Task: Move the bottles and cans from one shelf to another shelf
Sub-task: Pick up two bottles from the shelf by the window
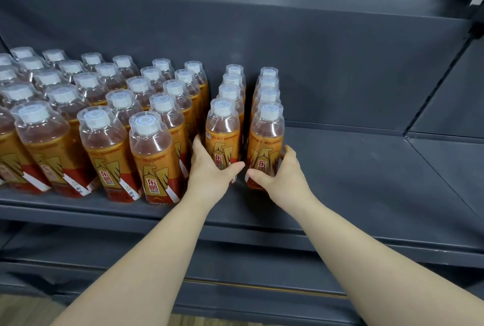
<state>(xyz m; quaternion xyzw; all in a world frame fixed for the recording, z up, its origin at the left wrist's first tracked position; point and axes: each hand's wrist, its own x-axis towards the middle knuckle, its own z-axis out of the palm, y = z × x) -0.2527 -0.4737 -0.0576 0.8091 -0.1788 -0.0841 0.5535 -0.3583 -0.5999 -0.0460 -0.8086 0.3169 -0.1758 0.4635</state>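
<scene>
Several rows of orange drink bottles with white caps stand on a dark grey shelf (353, 168). My left hand (209, 168) grips the lower part of the front bottle (223, 131) of one row. My right hand (280, 173) grips the front bottle (265, 139) of the rightmost row. Both bottles stand upright on the shelf, with more bottles lined up behind each. Another front bottle (154, 158) stands just left of my left hand.
The shelf's right half holds nothing up to a diagonal seam (445, 176). A dark back panel (314, 58) rises behind the bottles. A lower shelf edge (262, 289) runs below my forearms, with a wood-tone floor (31, 310) at bottom left.
</scene>
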